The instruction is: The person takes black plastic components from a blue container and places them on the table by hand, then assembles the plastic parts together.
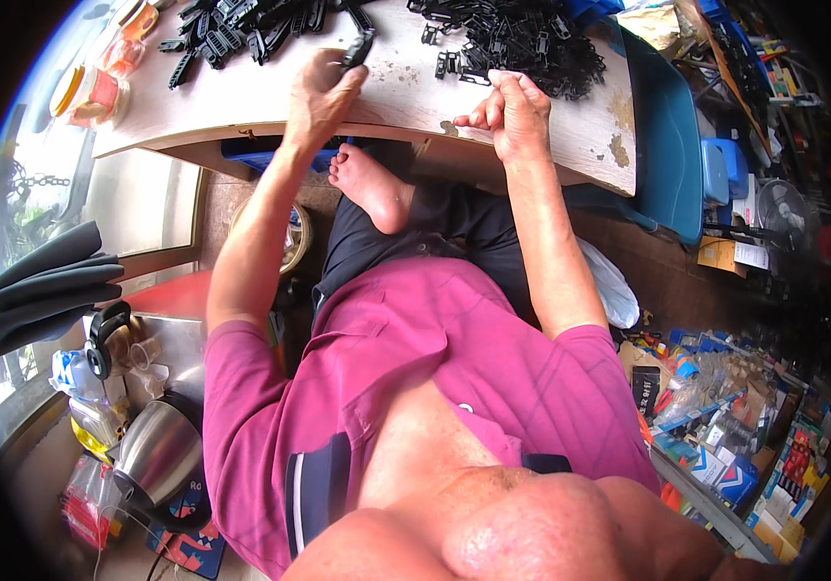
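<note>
Above the near edge of the table, my left hand (322,97) is closed around a long black plastic piece (359,46), which looks ribbed and is slightly blurred. Its far end reaches up toward a pile of similar black ribbed pieces (231,29). My right hand (515,114) is curled, thumb and forefinger pinched together, at the front of a heap of small black plastic clips (532,48). Whatever those fingertips hold, if anything, is too small to make out. A few loose clips (447,64) lie just left of the heap.
The worn pale table (396,102) has peeled patches. Jars with orange lids (72,92) stand at its left by the window. A teal plastic chair (667,136) is at the right end. A steel kettle (159,455) sits lower left; crowded boxes (725,474) fill the lower right.
</note>
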Demonstrator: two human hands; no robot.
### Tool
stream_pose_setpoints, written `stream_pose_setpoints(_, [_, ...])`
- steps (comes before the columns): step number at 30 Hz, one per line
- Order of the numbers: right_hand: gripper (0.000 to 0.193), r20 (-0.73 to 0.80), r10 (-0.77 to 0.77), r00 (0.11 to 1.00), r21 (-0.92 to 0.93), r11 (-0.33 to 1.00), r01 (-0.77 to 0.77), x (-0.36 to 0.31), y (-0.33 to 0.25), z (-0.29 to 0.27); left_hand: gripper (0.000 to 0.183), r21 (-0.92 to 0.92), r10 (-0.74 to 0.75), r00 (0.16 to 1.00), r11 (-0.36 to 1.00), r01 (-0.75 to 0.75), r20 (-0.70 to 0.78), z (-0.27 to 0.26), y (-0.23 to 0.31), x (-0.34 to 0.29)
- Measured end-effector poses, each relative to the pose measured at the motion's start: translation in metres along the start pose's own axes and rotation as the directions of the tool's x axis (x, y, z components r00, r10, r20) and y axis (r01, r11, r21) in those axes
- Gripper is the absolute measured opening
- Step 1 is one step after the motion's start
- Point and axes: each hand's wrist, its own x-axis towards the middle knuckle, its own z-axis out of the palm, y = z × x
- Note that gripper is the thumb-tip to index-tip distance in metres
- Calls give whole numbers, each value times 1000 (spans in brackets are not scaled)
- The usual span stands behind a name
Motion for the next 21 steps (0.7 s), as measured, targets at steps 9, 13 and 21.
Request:
stream_pose_setpoints(9, [15,76,-60,995,-5,998,60,-3,-18,20,28,-468,-179,978,859,207,104,56,48,-24])
stream_pose_setpoints(13, [15,76,-50,996,-33,998,52,-2,-15,21,29,-434,-219,962,860,268,162,55,51,-24])
stream_pose_setpoints(21, [15,82,24,996,-102,995,-16,-4,-2,27,30,-347,-142,932,901,261,334,49,49,-24])
